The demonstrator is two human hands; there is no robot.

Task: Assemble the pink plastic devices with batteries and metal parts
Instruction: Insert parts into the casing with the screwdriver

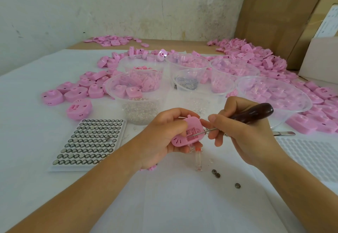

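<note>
My left hand grips a pink plastic device with its open compartment facing up. My right hand holds an awl with a dark wooden handle; its thin metal needle points left into the device's compartment. A white tray of button batteries lies to the left of my left hand. Three loose batteries lie on the white cloth below my right hand. A small clear part hangs under the device.
Several clear plastic bowls of pink parts and small metal pieces stand behind my hands. Pink devices are heaped left, back and right. Metal tweezers and an empty white tray lie at right. Cardboard boxes stand back right.
</note>
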